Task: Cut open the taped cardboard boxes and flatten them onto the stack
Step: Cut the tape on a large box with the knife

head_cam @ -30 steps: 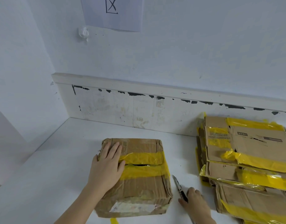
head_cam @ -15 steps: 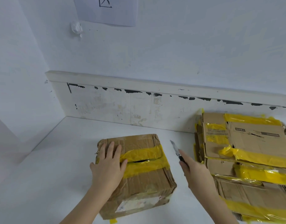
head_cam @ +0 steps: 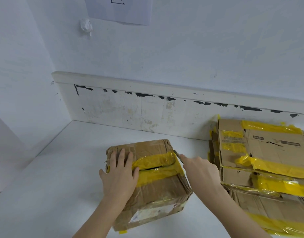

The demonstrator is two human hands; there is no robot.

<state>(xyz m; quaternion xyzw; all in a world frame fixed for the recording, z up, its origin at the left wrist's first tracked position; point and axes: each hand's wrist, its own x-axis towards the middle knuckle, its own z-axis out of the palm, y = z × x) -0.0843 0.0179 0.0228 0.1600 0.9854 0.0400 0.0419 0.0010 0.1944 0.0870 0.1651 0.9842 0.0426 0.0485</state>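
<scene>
pressing hand: one left hand, fingers straight and flat on the top of the box, at its left side, partly over the tape
box: one brown cardboard box, closed, sitting on the white table near the middle front; one white label on its near face
tape on box: two yellow strips crossing the top side by side, with a dark slit between them
knife: one utility knife, its tip touching the right top edge of the box where the tape wraps over
cutting hand: one right hand, fingers curled round the knife handle, index finger laid along it, just beside the box's right side
stack: one pile of flattened cardboard at the right, against the back board; several sheets, exact count cannot be told, each with yellow tape; apart from the box
back board: one white board with chipped black marks along its upper edge
wall: one paper sheet at the top, one crumpled white lump just below its left corner
</scene>
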